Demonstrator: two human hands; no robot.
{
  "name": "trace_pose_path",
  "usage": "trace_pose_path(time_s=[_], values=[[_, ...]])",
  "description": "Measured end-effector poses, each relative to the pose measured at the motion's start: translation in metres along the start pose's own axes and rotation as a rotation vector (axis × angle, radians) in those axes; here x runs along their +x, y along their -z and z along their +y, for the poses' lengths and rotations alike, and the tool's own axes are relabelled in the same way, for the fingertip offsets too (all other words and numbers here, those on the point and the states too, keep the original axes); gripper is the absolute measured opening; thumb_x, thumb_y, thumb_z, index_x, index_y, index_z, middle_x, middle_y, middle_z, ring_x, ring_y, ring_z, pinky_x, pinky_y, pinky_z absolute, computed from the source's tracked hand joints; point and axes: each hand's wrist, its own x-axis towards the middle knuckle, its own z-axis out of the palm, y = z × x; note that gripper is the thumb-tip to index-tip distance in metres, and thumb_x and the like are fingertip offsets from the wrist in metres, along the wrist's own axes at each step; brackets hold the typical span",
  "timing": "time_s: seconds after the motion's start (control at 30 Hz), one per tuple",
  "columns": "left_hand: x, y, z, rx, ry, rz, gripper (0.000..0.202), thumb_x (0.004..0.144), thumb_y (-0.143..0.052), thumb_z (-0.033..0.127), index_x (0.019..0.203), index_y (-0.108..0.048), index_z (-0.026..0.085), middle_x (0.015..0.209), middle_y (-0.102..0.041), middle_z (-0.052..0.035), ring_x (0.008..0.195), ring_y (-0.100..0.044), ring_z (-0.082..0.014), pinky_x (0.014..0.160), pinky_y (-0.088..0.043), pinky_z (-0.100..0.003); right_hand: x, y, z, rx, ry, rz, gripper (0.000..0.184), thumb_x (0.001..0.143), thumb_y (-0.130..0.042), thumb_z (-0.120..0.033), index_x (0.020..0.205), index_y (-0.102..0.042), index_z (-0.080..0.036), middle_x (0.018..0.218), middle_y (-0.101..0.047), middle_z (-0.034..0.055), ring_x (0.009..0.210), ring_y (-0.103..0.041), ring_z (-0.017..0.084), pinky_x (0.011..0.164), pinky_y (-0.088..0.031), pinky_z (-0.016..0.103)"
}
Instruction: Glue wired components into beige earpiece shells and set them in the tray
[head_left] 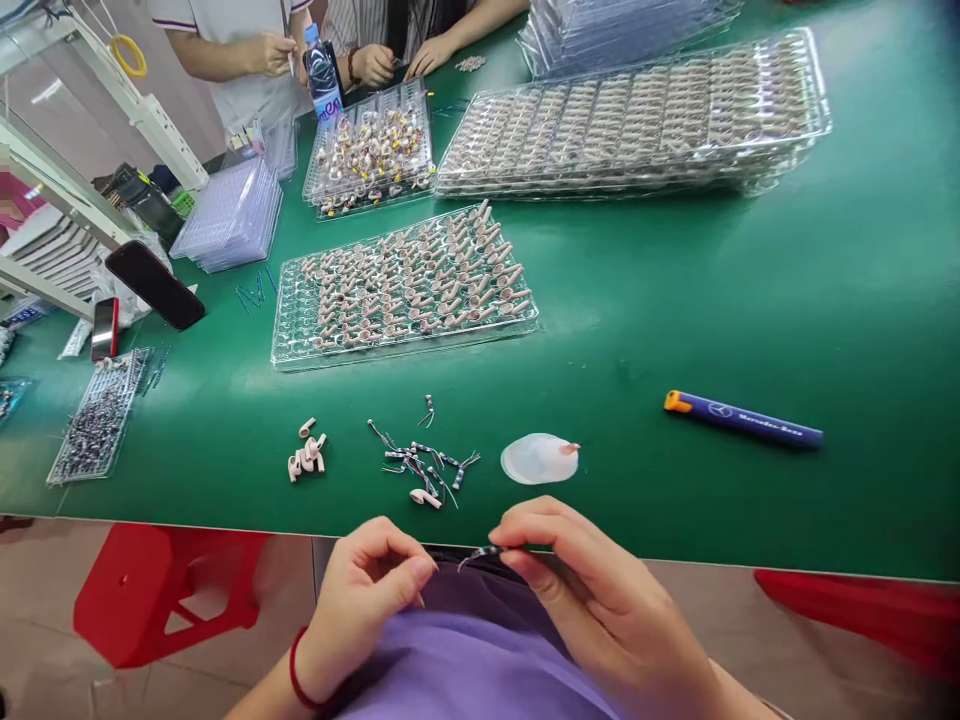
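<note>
Pinched between the fingertips of my right hand (577, 590) is a small dark circuit board with wires (484, 554), its thin leads pointing left. My left hand (371, 595) has thumb and forefinger pressed together just left of those leads; whether anything is between them is too small to make out. Beyond my hands, several more wired circuit boards (420, 458) lie loose on the green table. One pale earphone shell (426, 497) lies at their near side, and a small pile of shells (307, 456) sits to the left. A translucent, whitish rounded piece (538, 459) lies to the right.
A clear tray of earphone shells (405, 285) stands mid-table, with stacked filled trays (630, 125) behind it. A blue pen-like tool (742, 418) lies right. Phones (155, 284) and a tray of dark parts (97, 415) are left. Two people (360, 60) work opposite. Red stools (161, 590) stand below.
</note>
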Motion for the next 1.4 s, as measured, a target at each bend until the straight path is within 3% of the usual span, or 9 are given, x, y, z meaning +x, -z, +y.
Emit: trace_pose_path(time_s=[0.07, 0.13, 0.23, 0.47, 0.9, 1.07, 1.27, 1.4], values=[[0.000, 0.000, 0.006, 0.256, -0.228, 0.085, 0.014, 0.076, -0.074, 0.030, 0.074, -0.073, 0.016, 0.068, -0.061, -0.0018, 0.061, -0.056, -0.0112, 0.058, -0.044, -0.021, -0.001, -0.003, -0.003, -0.024, 0.035, -0.015, 0.016, 0.092, -0.046, -0.008, 0.098, -0.055, -0.020, 0.082, -0.059, 0.0023, 0.073, -0.059, 0.011, 0.064, -0.051, 0.017], [0.000, -0.004, 0.011, 0.418, -0.390, 0.085, 0.012, 0.077, -0.074, 0.027, 0.083, -0.074, 0.016, 0.071, -0.062, -0.0032, 0.064, -0.058, -0.0122, 0.060, -0.046, -0.022, -0.002, -0.007, -0.005, -0.038, 0.060, -0.028, 0.017, 0.093, -0.045, -0.008, 0.099, -0.055, -0.020, 0.083, -0.059, 0.0029, 0.073, -0.059, 0.011, 0.064, -0.052, 0.017], [0.001, -0.011, 0.015, 0.510, -0.444, -0.001, 0.010, 0.081, -0.068, 0.023, 0.084, -0.074, 0.016, 0.072, -0.061, -0.0041, 0.064, -0.057, -0.0122, 0.058, -0.045, -0.021, -0.003, -0.011, -0.007, -0.025, 0.061, -0.055, 0.016, 0.094, -0.044, -0.009, 0.099, -0.055, -0.020, 0.082, -0.059, 0.0025, 0.072, -0.059, 0.011, 0.063, -0.052, 0.017], [-0.001, -0.009, 0.016, 0.312, -0.158, -0.117, 0.018, 0.081, -0.068, 0.030, 0.070, -0.071, 0.016, 0.069, -0.058, -0.0029, 0.063, -0.052, -0.0123, 0.059, -0.041, -0.023, -0.006, -0.009, -0.005, 0.087, -0.069, -0.171, 0.014, 0.096, -0.040, -0.014, 0.094, -0.051, -0.024, 0.077, -0.060, 0.0001, 0.064, -0.058, 0.011, 0.058, -0.051, 0.019], [-0.003, -0.004, 0.008, 0.137, -0.076, -0.101, 0.021, 0.073, -0.073, 0.028, 0.059, -0.065, 0.015, 0.064, -0.053, -0.0006, 0.060, -0.047, -0.0107, 0.057, -0.037, -0.022, -0.005, -0.002, -0.004, 0.078, -0.135, -0.084, 0.012, 0.096, -0.045, -0.020, 0.091, -0.054, -0.024, 0.073, -0.060, -0.0021, 0.058, -0.057, 0.010, 0.053, -0.049, 0.016], [-0.002, 0.000, -0.003, -0.170, 0.111, -0.113, 0.033, 0.081, -0.067, 0.046, 0.079, -0.073, 0.014, 0.069, -0.061, -0.0043, 0.060, -0.057, -0.0133, 0.051, -0.045, -0.022, -0.002, 0.003, -0.006, 0.068, -0.152, -0.027, 0.012, 0.096, -0.048, -0.026, 0.090, -0.058, -0.024, 0.074, -0.063, -0.0008, 0.060, -0.060, 0.011, 0.055, -0.051, 0.016], [-0.001, -0.007, -0.006, -0.452, 0.197, -0.011, 0.037, 0.065, -0.085, 0.030, 0.096, -0.067, 0.018, 0.071, -0.069, -0.0016, 0.062, -0.066, -0.0141, 0.049, -0.046, -0.018, -0.003, -0.002, -0.010, 0.173, -0.227, 0.034, 0.013, 0.095, -0.053, -0.032, 0.090, -0.062, -0.024, 0.079, -0.067, 0.0022, 0.067, -0.065, 0.013, 0.059, -0.055, 0.017], [0.000, -0.011, -0.004, -0.457, 0.221, 0.047, 0.031, 0.061, -0.087, 0.027, 0.082, -0.067, 0.014, 0.068, -0.070, -0.0029, 0.061, -0.066, -0.0132, 0.050, -0.047, -0.017, -0.005, -0.004, -0.011, 0.250, -0.298, 0.053, 0.017, 0.093, -0.055, -0.036, 0.088, -0.064, -0.023, 0.079, -0.067, 0.0034, 0.066, -0.066, 0.013, 0.059, -0.056, 0.017]])
